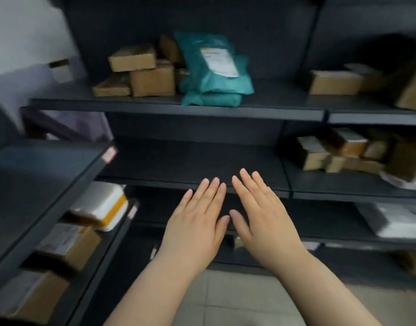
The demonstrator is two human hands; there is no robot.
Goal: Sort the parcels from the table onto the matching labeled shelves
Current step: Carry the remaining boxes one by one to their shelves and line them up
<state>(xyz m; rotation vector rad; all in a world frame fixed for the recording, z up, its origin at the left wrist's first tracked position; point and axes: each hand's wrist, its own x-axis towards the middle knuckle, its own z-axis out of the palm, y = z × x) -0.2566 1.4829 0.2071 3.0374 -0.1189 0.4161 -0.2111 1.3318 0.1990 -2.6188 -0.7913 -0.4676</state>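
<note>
My left hand [197, 222] and right hand [261, 215] hover flat and empty. Boxes [153, 78] above them sit shelved. What remains on the table I cannot see.

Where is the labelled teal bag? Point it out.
The labelled teal bag sits mid-frame in the head view on the upper shelf, atop a second teal bag, just right of the cardboard boxes.

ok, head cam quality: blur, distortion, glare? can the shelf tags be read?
Head view: heavy motion blur at the edges, smearing the cardboard boxes at right and the white parcel; the left hand, right hand and teal mailers are sharper. Wide-angle skews the shelf edge. Dim, no glare; the red shelf tag is unreadable.
</note>
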